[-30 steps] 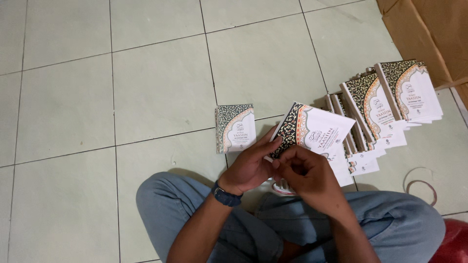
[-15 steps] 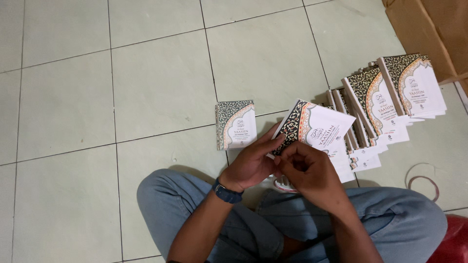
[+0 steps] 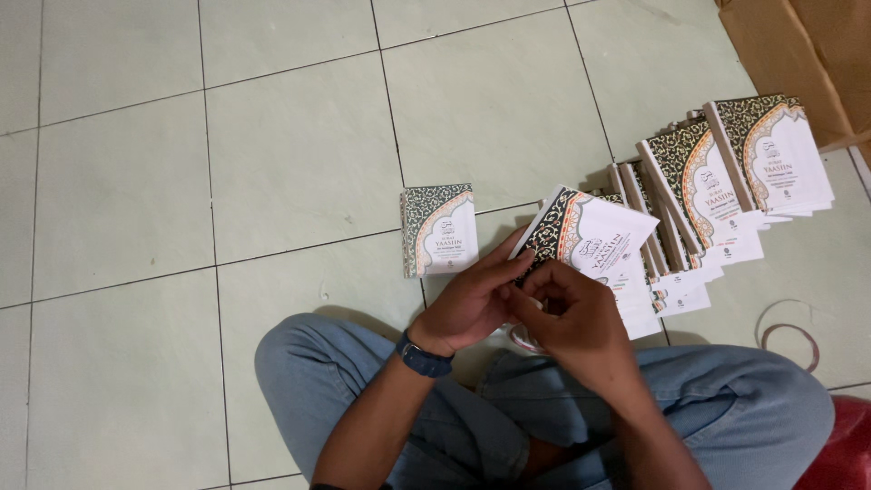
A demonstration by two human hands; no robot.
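Note:
I sit cross-legged on a tiled floor in blue jeans. My left hand [image 3: 467,304], with a dark watch on the wrist, and my right hand [image 3: 572,313] both hold a small white booklet [image 3: 594,236] with a dark ornate patterned edge, tilted above my knees. One like booklet [image 3: 439,230] lies flat on the floor just left of my hands. A row of several more booklets [image 3: 726,172] leans overlapping to the right, running toward the far right.
A brown cardboard box [image 3: 798,54] stands at the top right corner. A rubber band [image 3: 789,336] lies on the tiles near my right knee. A red object [image 3: 848,454] shows at the bottom right edge.
Both hands stay on the booklet with only slight finger shifts. The view has drifted a little.

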